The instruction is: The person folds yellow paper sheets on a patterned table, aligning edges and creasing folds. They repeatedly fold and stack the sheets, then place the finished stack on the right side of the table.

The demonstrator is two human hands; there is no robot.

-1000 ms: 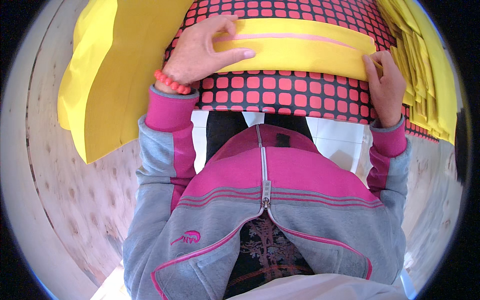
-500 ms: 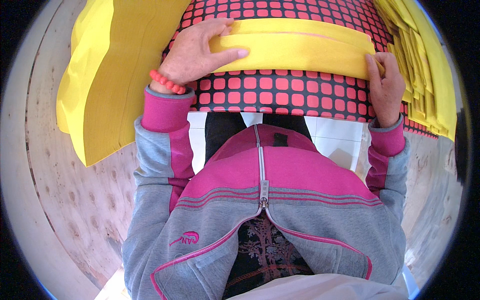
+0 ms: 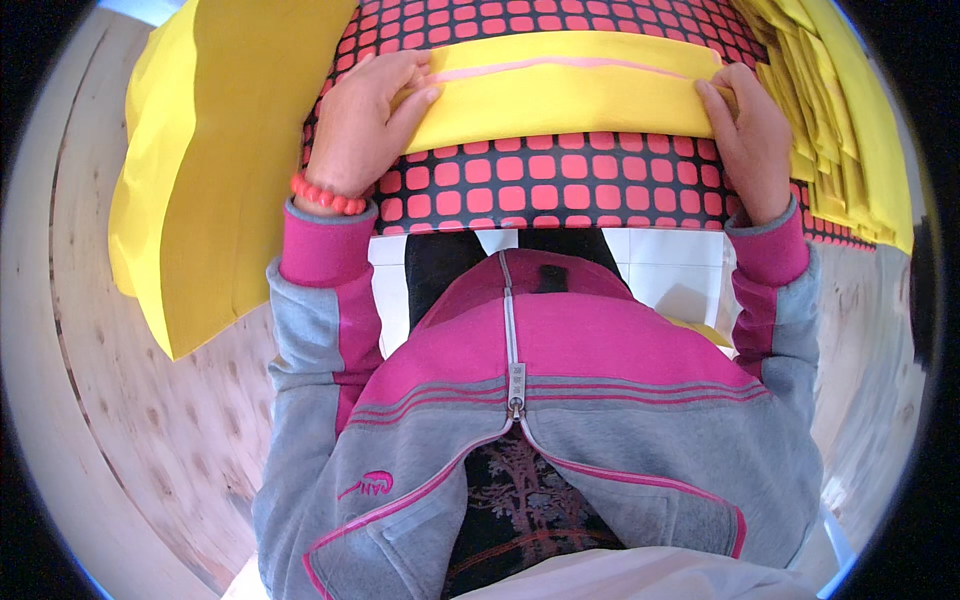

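Two hands flatten a long yellow envelope on a red-and-black checked mat.

The yellow envelope [image 3: 560,100] lies crosswise in front of the person, long axis running left to right, with a pale pink strip along its far edge where the flap seems to meet the body, though the fisheye bend makes that hard to judge. The left hand [image 3: 365,125] presses its end down, fingers [image 3: 415,95] close together and laid flat, likely to keep it from sliding. The right hand [image 3: 750,135] holds the other end, fingers curled over the edge. A stack of yellow sheets [image 3: 190,180] rests on the table [image 3: 130,420] to the left; a fanned pile of yellow envelopes [image 3: 830,110] sits right.
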